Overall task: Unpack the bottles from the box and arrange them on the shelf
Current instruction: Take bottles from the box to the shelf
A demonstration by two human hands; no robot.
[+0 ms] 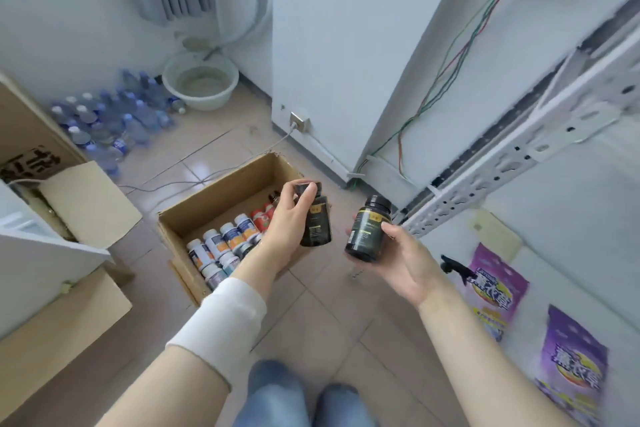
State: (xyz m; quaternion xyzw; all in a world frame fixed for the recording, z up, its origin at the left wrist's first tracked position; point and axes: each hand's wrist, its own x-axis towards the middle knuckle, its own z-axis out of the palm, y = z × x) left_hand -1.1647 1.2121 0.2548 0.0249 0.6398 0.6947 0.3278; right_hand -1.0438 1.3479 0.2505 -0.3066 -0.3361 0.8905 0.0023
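An open cardboard box [221, 191] sits on the tiled floor, holding several white-capped bottles [221, 243] and a red one [261, 217]. My left hand [289, 218] grips a dark bottle with a yellow label [317, 224] by its cap, above the box's right edge. To the right, my right hand [407, 262] holds a second dark bottle [369, 229], tilted, over the floor. A white metal shelf [512, 156] rises at the right, close to my right hand.
Purple detergent bags [497, 288] and a black spray trigger [453, 265] lie on the low shelf at right. Larger cardboard boxes [62, 322] stand at left. Several water bottles [110, 121] and a white basin [201, 80] sit by the far wall. A cable [194, 180] crosses the floor.
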